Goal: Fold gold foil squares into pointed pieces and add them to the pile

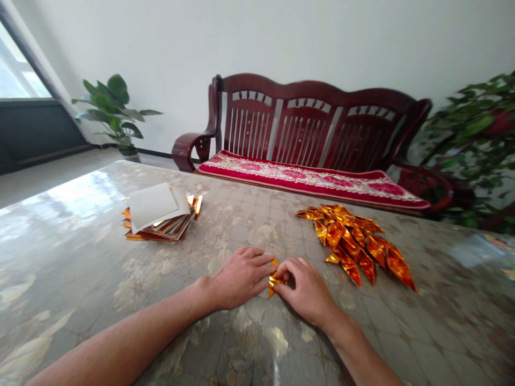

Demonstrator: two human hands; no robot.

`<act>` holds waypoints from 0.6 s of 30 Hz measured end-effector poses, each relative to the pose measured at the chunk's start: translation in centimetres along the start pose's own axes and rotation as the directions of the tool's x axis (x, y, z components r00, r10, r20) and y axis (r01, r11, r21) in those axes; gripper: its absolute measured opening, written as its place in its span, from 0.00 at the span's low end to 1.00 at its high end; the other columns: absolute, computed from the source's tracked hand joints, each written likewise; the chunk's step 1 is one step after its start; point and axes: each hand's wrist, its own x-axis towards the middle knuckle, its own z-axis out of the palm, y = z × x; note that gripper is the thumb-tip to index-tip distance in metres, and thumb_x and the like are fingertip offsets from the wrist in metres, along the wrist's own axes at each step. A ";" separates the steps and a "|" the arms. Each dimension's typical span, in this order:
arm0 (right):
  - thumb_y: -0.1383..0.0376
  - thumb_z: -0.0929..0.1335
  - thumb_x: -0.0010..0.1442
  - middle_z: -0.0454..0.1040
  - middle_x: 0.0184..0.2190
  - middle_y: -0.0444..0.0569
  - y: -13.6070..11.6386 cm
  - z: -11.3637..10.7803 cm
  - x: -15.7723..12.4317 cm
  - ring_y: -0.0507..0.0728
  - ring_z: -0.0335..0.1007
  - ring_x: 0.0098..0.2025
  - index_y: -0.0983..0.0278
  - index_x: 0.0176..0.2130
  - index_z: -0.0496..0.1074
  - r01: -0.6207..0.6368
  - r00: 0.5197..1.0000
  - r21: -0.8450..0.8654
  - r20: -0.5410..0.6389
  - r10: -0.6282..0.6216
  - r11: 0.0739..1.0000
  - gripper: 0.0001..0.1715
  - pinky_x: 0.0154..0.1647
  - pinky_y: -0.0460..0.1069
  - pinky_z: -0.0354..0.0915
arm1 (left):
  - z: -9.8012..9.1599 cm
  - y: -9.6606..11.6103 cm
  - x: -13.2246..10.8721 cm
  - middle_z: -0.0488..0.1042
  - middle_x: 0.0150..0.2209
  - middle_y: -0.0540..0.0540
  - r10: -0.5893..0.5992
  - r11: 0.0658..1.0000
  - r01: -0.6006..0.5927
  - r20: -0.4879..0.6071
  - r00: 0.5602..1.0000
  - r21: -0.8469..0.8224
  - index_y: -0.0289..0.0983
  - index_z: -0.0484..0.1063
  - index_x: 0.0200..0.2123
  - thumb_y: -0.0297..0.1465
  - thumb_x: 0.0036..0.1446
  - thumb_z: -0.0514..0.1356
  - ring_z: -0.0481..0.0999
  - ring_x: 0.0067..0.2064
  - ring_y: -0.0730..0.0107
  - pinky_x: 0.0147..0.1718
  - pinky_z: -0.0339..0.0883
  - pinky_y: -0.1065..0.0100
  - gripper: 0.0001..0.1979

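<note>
Gold foil piece (274, 279): small, folded and orange-gold, pinched between both hands just above the tabletop, mostly hidden by the fingers.

Left hand (241, 277): fingertips pressed against the left side of the gold foil piece.

Right hand (306, 292): fingers curved over the piece from the right; the two hands are together, clamped on it.

Folded foil pile (350, 241): many long, pointed gold-orange folds, overlapping, lying on the table near the right hand and farther out.

Square sheet stack (161, 220): fanned squares with orange-gold edges, on the table's left side, well apart from both hands.

White paper sheet (152, 206): lying tilted across the top of the stack.

Tabletop (249, 214): glossy, mottled grey-beige stone pattern, reflecting window light.

Wooden bench (309, 115): dark red, slatted back, curved arms, standing beyond the table.

Bench cushion (306, 179): red with a cream floral pattern.

Potted plants: one broad-leaved plant (112, 110) by the wall, another leafy plant (470, 139) beside the bench.
</note>
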 end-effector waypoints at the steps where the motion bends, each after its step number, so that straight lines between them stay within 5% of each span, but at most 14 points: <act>1: 0.66 0.72 0.53 0.73 0.30 0.41 -0.1 0.0 0.0 0.55 0.66 0.36 0.59 0.32 0.70 -0.013 1.000 0.006 0.002 0.013 1.000 0.05 0.37 0.49 0.56 | 0.2 0.0 0.0 0.72 0.55 0.46 -0.010 1.000 0.010 -0.005 1.000 -0.009 0.43 0.70 0.53 0.37 0.67 0.54 0.69 0.56 0.62 0.56 0.60 0.59 0.14; 10: 0.67 0.71 0.54 0.72 0.28 0.41 -0.1 0.1 0.4 0.55 0.65 0.36 0.59 0.31 0.70 -0.066 0.997 0.053 0.042 0.064 0.996 0.05 0.36 0.49 0.53 | 1.2 -0.5 0.4 0.69 0.60 0.43 -0.078 0.994 0.076 -0.016 0.997 -0.084 0.40 0.73 0.47 0.41 0.58 0.63 0.66 0.61 0.57 0.60 0.57 0.55 0.16; 18: 0.69 0.67 0.59 0.74 0.33 0.42 -0.1 0.2 0.1 0.56 0.66 0.40 0.60 0.33 0.69 0.001 1.000 -0.007 0.012 -0.001 1.000 0.04 0.40 0.49 0.54 | 1.8 -0.4 0.1 0.67 0.62 0.46 -0.113 0.990 0.111 -0.014 0.994 -0.083 0.43 0.71 0.51 0.41 0.60 0.62 0.63 0.64 0.53 0.61 0.54 0.49 0.17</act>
